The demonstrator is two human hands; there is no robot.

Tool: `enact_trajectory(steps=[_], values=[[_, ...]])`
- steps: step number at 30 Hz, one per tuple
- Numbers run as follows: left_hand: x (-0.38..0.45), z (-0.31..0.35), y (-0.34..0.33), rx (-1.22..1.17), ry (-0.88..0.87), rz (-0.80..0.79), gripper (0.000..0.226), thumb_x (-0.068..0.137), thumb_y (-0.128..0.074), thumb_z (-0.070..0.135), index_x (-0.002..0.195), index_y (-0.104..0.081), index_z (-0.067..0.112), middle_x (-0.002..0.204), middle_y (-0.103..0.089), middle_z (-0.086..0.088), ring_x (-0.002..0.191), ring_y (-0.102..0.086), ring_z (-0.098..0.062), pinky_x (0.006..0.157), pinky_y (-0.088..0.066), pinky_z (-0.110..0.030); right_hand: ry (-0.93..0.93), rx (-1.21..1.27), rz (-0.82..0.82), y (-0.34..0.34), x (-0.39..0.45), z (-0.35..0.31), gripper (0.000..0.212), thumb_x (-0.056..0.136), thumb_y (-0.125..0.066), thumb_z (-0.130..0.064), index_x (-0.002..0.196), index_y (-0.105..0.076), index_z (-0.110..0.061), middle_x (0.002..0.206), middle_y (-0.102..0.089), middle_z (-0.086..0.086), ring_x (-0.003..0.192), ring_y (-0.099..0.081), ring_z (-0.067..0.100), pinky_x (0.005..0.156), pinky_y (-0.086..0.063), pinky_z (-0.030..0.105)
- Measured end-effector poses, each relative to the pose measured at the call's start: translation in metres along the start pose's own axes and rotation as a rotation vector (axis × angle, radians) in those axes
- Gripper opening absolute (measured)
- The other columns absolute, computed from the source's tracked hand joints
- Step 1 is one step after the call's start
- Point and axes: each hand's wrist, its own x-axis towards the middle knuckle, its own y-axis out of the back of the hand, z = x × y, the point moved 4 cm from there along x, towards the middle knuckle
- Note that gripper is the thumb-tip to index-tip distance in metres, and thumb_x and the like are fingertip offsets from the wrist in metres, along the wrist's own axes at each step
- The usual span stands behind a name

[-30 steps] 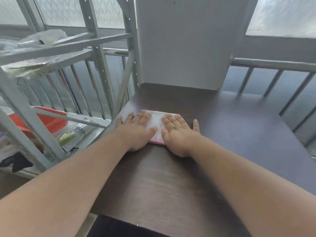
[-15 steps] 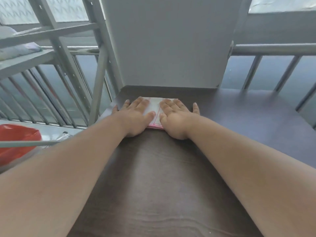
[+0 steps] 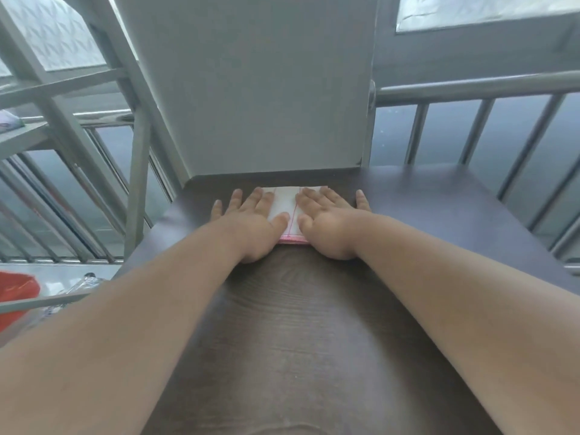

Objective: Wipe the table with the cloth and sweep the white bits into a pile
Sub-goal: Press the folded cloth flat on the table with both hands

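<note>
A folded white cloth with a pink edge lies on the dark wooden table, close to the far edge. My left hand presses flat on its left half with straight fingers. My right hand presses flat on its right half, thumb beside the left thumb. Most of the cloth is hidden under both palms. No white bits show on the table.
A grey pillar rises right behind the table's far edge. A metal shelf frame stands at the left, a railing at the right. A red basin sits low on the left.
Both hands have slid the cloth away from me toward the pillar, and it now lies near the table's far edge. The view has tilted and moved forward with them.
</note>
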Motion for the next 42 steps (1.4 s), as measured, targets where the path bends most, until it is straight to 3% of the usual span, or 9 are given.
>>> enact_trajectory(steps=[5, 18, 25, 42], values=[[-0.005, 0.052, 0.001, 0.061, -0.075, 0.012, 0.074, 0.100, -0.005, 0.064, 0.165, 0.006, 0.030, 0.173, 0.012, 0.008, 0.158, 0.019, -0.023, 0.125, 0.012, -0.055, -0.047, -0.010, 0.004, 0.007, -0.026, 0.045, 0.060, 0.106, -0.008, -0.048, 0.164, 0.004, -0.038, 0.169, 0.013, -0.024, 0.156, 0.016, 0.006, 0.119, 0.017, 0.065], [-0.021, 0.171, -0.009, -0.082, -0.215, -0.031, 0.076, 0.100, -0.016, 0.057, 0.165, 0.004, 0.024, 0.173, 0.013, 0.002, 0.159, 0.013, -0.022, 0.125, 0.012, -0.053, -0.185, -0.027, 0.000, 0.024, -0.103, 0.145, 0.056, 0.108, -0.011, -0.049, 0.163, 0.002, -0.044, 0.168, 0.012, -0.028, 0.155, 0.014, 0.000, 0.121, 0.013, 0.062], [-0.044, 0.186, -0.014, -0.065, -0.249, -0.027, 0.077, 0.100, -0.016, 0.057, 0.165, 0.004, 0.021, 0.173, 0.012, -0.001, 0.159, 0.012, -0.021, 0.125, 0.011, -0.052, -0.185, -0.018, -0.001, 0.022, -0.132, 0.152, 0.057, 0.108, -0.014, -0.050, 0.163, 0.001, -0.044, 0.168, 0.010, -0.028, 0.154, 0.013, -0.003, 0.123, 0.015, 0.057], [-0.156, 0.171, -0.031, -0.037, -0.299, -0.008, 0.079, 0.100, -0.015, 0.061, 0.165, 0.005, 0.020, 0.173, 0.011, -0.002, 0.159, 0.011, -0.023, 0.125, 0.009, -0.054, -0.202, -0.025, 0.017, -0.006, -0.239, 0.099, 0.058, 0.108, -0.013, -0.047, 0.164, 0.001, -0.038, 0.170, 0.010, -0.023, 0.156, 0.013, 0.002, 0.122, 0.012, 0.061]])
